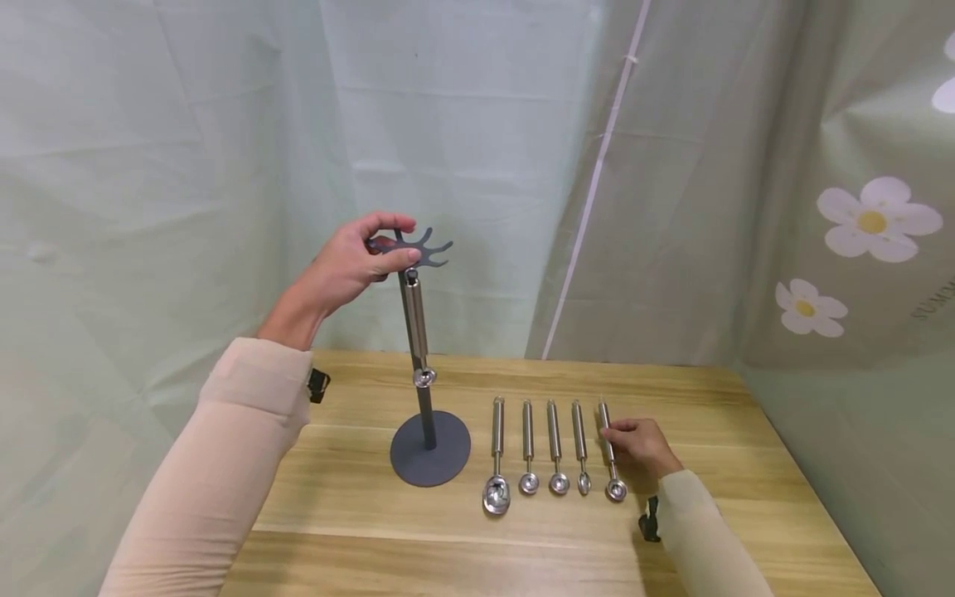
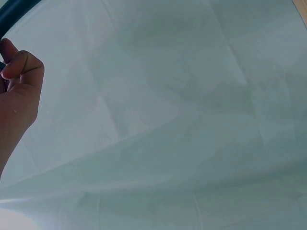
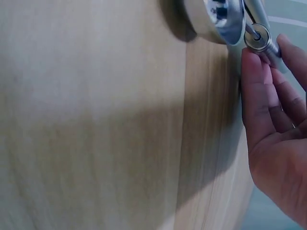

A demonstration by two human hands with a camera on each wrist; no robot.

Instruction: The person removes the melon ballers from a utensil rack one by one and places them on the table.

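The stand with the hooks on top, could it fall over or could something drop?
It might. The stand is tall on a small round base, and the left hand grips its hooked top, so a sideways push could tip it. One scoop already hangs there and could swing off. The right hand touches the end scoop in a tight row; lifting it carelessly could knock the next scoop.

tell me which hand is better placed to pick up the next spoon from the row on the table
The right hand, probably: its fingers already touch the rightmost spoon in the row. The left hand is up gripping the rack's top.
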